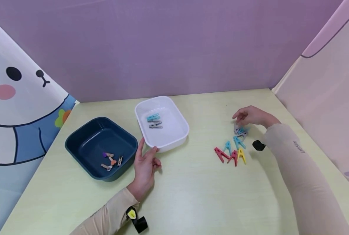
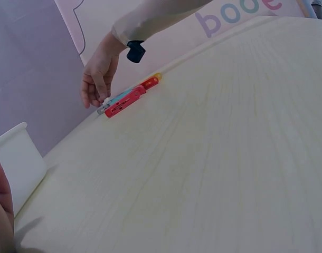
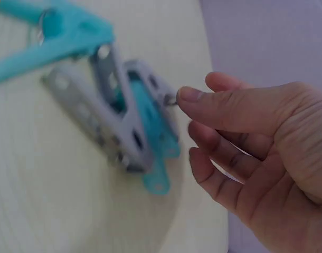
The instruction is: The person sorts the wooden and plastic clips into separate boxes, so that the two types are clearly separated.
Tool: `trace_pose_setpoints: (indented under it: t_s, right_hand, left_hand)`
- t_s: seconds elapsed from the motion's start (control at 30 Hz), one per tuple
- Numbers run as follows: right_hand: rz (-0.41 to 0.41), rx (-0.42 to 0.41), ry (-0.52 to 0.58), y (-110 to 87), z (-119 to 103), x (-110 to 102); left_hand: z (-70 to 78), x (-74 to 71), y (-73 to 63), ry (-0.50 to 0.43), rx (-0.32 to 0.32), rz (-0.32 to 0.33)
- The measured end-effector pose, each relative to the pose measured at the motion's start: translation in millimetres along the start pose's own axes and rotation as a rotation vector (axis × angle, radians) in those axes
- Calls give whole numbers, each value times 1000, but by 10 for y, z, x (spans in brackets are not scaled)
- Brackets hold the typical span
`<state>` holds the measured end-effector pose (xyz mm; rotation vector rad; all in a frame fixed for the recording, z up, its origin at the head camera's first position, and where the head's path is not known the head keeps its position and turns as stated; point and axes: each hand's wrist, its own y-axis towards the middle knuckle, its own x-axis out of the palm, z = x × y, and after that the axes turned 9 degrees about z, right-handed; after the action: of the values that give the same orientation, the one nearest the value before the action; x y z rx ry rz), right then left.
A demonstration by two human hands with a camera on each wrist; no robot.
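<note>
My right hand (image 1: 252, 116) is at the far end of a clothespin pile, thumb and fingertips pinching the end of a grey clothespin (image 3: 155, 84). Right beside it lie another grey clothespin (image 3: 92, 116) and a blue clothespin (image 3: 155, 174). Nearer me are more blue clothespins (image 1: 238, 142), red clothespins (image 1: 220, 154) and a yellow clothespin (image 1: 241, 155). My left hand (image 1: 145, 166) touches the near end of the white basin (image 1: 174, 138), its index finger and thumb extended at the rim. Inside that basin are light-blue clothespins (image 1: 153, 117) and grey clothespins (image 1: 155, 125).
To the left of the white basin stands a dark blue basin (image 1: 83, 138) holding several small wooden clips (image 1: 111, 160). Both basins sit on a pale wooden table (image 1: 192, 195). A purple wall (image 1: 174, 49) rises behind, with printed panels at either side.
</note>
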<state>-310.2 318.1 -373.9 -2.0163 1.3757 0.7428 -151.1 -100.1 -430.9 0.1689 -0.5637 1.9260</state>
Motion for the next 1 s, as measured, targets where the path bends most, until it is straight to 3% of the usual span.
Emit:
trace_pose_setpoints:
  t_s: [0.23,0.53,1.0]
  right_hand:
    - [-1,56,-28,21,134,10]
    - [-57,57,14,73,138,33]
    - [-57,38,40,97,156,116]
  left_hand:
    - [-5,5,-11,1,10,-3]
    - [0,11,2,3,-6,5]
    - [5,6,-3,13,-11,0]
